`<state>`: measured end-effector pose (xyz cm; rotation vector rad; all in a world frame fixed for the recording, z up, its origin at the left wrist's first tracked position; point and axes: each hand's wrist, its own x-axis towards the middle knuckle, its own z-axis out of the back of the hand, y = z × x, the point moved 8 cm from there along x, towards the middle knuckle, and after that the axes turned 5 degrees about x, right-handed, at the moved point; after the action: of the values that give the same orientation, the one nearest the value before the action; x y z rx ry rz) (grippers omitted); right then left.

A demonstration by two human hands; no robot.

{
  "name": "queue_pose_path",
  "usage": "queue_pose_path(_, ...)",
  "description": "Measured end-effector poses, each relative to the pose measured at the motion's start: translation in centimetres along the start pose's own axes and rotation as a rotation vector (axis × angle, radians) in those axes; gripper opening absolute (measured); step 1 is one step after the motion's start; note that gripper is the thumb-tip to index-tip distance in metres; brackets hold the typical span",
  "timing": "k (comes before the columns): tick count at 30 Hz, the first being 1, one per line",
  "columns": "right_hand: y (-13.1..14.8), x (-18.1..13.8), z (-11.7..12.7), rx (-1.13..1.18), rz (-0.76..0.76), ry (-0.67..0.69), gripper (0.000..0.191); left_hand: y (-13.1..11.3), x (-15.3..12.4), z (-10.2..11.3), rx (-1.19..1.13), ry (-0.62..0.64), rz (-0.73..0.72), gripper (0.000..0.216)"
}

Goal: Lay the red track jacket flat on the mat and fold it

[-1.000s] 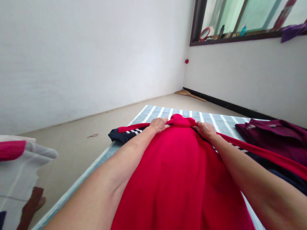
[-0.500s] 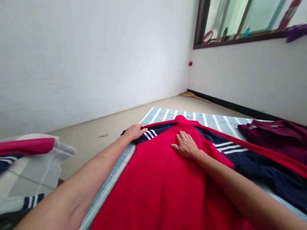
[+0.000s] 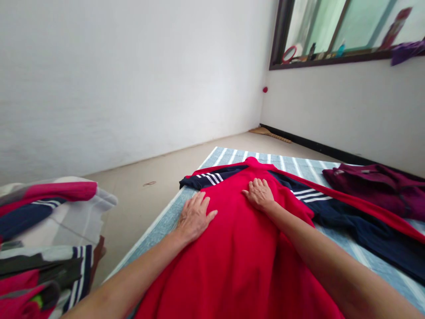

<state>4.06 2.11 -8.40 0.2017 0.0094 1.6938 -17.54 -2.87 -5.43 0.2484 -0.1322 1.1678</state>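
A red jacket (image 3: 229,248) with navy sleeves and white stripes lies spread out, its collar end pointing away from me. My left hand (image 3: 195,217) rests on the jacket's left edge, fingers stretched and thumb apart. Flat on the upper middle of the red cloth, below the collar, is my right hand (image 3: 260,193), its fingers extended. On the left the striped navy sleeve (image 3: 212,178) is folded and ends near the edge of the striped sheet. The right sleeve (image 3: 352,217) reaches out towards the lower right.
Under the jacket is a blue-and-white striped sheet (image 3: 156,230). A folded maroon garment (image 3: 375,181) lies on it at the right. Lower left, a pile of clothes (image 3: 43,261) sits beside the sheet. A window (image 3: 332,31) with small items on its sill is upper right.
My left hand has left the folded left sleeve and come back towards me onto the jacket's left edge. My right hand stays on the red cloth. The view has shifted slightly left.
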Motion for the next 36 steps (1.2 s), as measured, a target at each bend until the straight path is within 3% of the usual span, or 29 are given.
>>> queue_pose_path(3,0.3,-0.4,0.6,0.001,-0.022,0.010,0.058,-1.1,-2.7,-1.8,-0.086,0.161,-0.011,0.058)
queue_pose_path(7,1.6,-2.3,0.6,0.016,-0.045,0.011,0.064,-1.0,-3.2,-2.2,-0.142,0.258,0.008,0.062)
queue_pose_path(14,3.6,-6.2,-0.8,0.056,-0.070,0.033,0.075,0.6,-4.7,-1.1,-0.142,0.116,0.026,0.055)
queue_pose_path(25,5.8,-9.9,0.3,0.084,-0.098,0.017,0.077,2.0,-13.3,1.1,-0.283,0.069,0.011,0.059)
queue_pose_path(32,7.5,-12.5,0.8,0.094,-0.072,0.005,0.071,1.7,-16.6,2.2,-0.351,0.028,0.020,0.057)
queue_pose_path(36,8.1,-13.6,1.6,0.131,-0.046,-0.009,0.061,1.2,-18.8,4.0,-0.344,-0.070,-0.002,0.050)
